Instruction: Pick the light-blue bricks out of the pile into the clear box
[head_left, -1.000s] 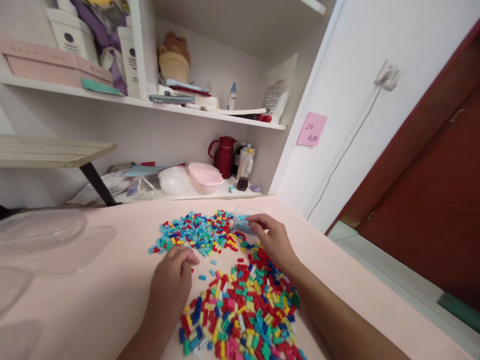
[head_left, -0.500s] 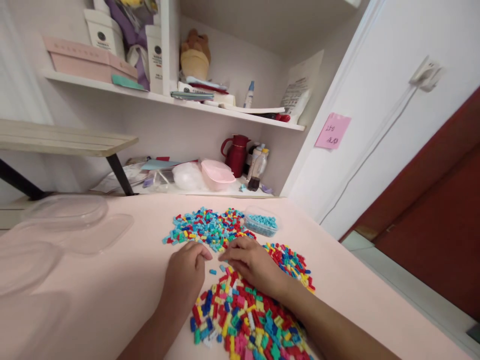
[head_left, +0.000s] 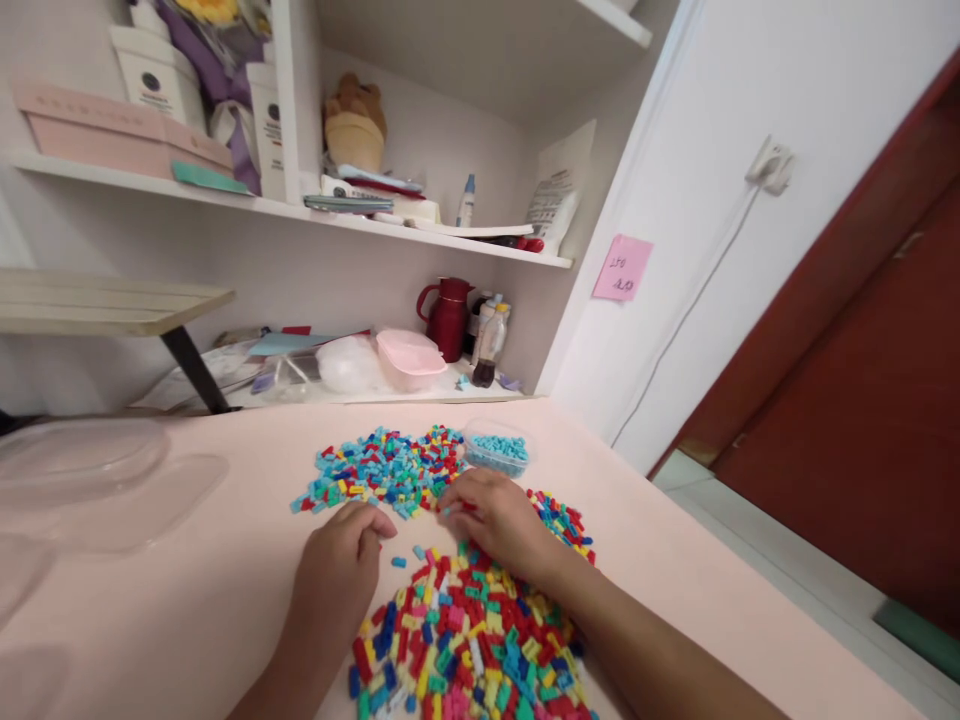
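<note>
Pale pink tabletop [head_left: 187, 620] spans the lower frame, a mixed brick pile [head_left: 465, 640] at bottom centre. Beyond, the left hand [head_left: 341, 560] curls, its grip unclear; the right hand [head_left: 499, 520] bends by the upper pile [head_left: 390, 465], any pinch indistinct. Picking seems in hand, calling for precise finger work. Farther, light-blue bricks [head_left: 501, 446] lie in a clear tub [head_left: 495, 463].
</note>
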